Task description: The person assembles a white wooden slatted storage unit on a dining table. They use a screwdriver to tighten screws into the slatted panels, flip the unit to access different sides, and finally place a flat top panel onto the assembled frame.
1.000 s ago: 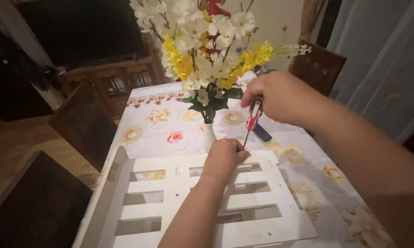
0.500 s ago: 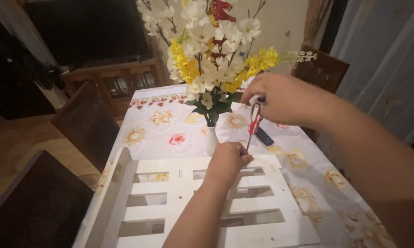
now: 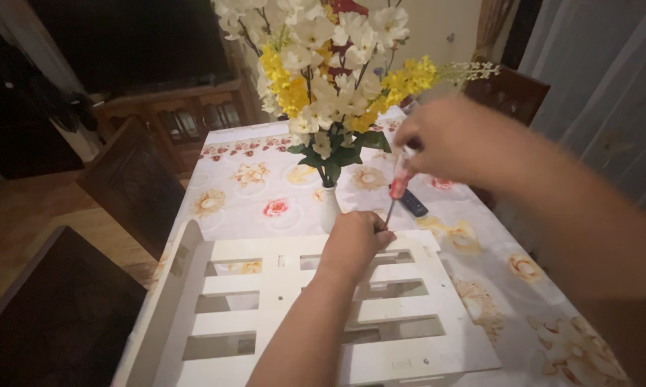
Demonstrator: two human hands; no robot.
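Right hand (image 3: pixel 455 140) grips the red screwdriver (image 3: pixel 397 188), shaft slanting down and left to the rack's (image 3: pixel 409 351) far edge, where the left hand (image 3: pixel 355 240) sits fisted, contents hidden.

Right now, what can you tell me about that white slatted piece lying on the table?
The white slatted panel looks like painted wood or board: flat crossbars with rectangular gaps between them, and a raised side piece along its left edge. It lies flat on the floral tablecloth. The left hand rests on its far edge, where the tip of the red-handled screwdriver, gripped by the right hand, comes down.
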